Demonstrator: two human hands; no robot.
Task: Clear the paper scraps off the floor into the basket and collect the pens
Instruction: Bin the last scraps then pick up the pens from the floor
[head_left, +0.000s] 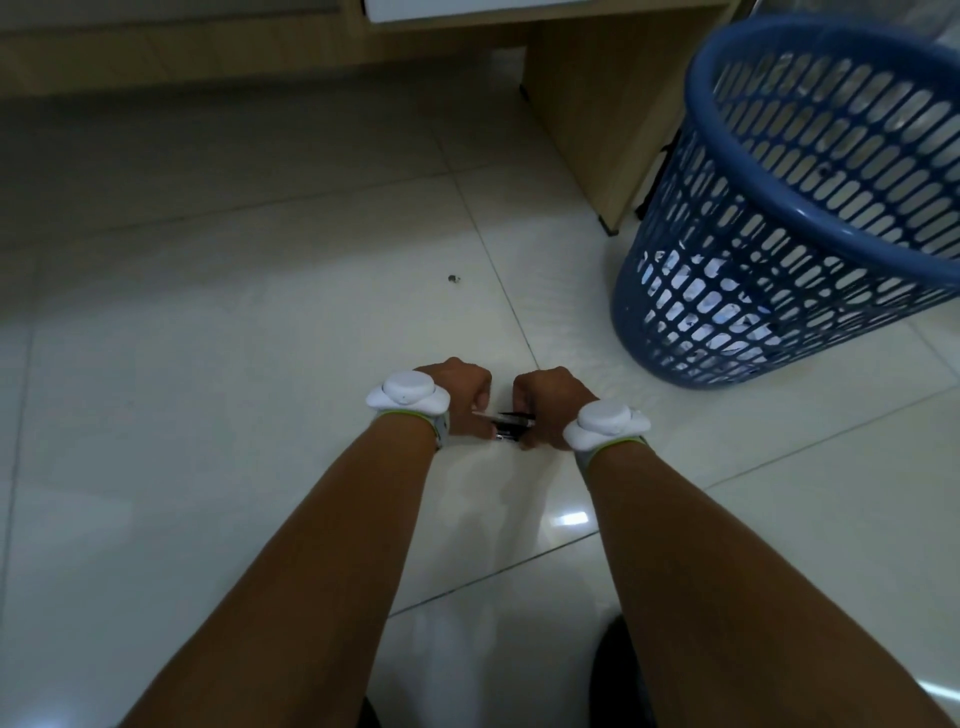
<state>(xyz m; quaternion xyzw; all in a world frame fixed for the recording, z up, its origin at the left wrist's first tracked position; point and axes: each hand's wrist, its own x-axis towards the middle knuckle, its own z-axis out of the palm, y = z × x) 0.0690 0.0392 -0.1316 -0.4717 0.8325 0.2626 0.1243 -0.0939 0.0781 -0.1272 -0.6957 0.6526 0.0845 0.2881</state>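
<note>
Head view, looking down at a pale glossy tiled floor (260, 364). The left hand (460, 392) and right hand (545, 400) are meeting low over the tiles, each wearing a white rounded wrist device (408, 395).

Between them they are holding a small bundle of dark slim pens (506, 423). The left grip is curling in on the bundle's 9 o'clock end and the right grip is wrapping the 3 o'clock end. Both are narrow and are closing round the pens. The number of pens is not readable.

**Orientation.** The bundle's long axis is running roughly from 9 to 3 o'clock, nearly level. One pen is showing a paler end toward 9 o'clock. Whether that end is a tip or a cap cannot be told.

**Surroundings.** A blue slotted plastic basket (727, 291) is standing at 2 o'clock from the hands, well apart from them. It is already holding white crumpled paper scraps (717, 332), which are showing through its wall. A small dark speck (454, 279) is lying on the tiles at 11 o'clock.

**Risks, as judged.**
- The pens are lying loosely side by side, so one could be slipping out if either grip relaxes during the lift. It would then roll across the smooth tiles.
- The pens look unevenly aligned, so a one-handed transfer may be leaving the shortest one unheld.
- The speck may be going uncollected if it is paper.
</note>
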